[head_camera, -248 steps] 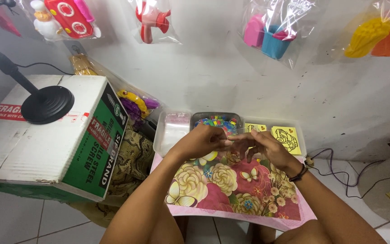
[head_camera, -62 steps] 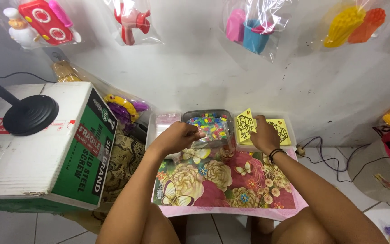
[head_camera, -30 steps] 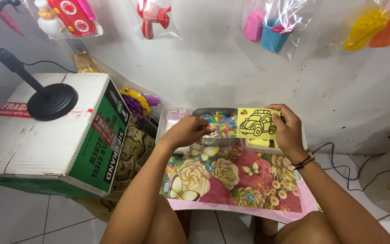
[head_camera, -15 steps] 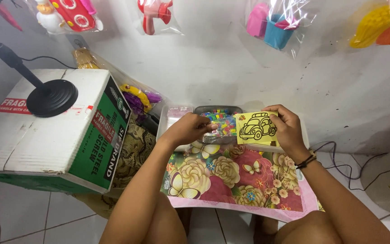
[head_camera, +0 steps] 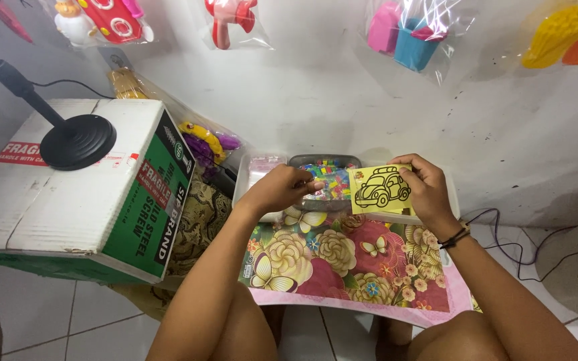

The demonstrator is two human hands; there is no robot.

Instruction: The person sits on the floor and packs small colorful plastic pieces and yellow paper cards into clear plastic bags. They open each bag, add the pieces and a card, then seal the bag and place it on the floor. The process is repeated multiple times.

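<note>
Evenly lit, soft indoor light, mostly sharp.

Bright and diffuse from above and in front, with the white wall washed pale. Soft shadow behind the tray at the far edge of the flowered board; deeper shade under the cardboard box at left. Strong glare on the clear plastic bags along the top. Slight wide-angle bending toward the corners. Mild softness on the right hand and yellow card.

The right hand has lifted the yellow car card upright.
</note>
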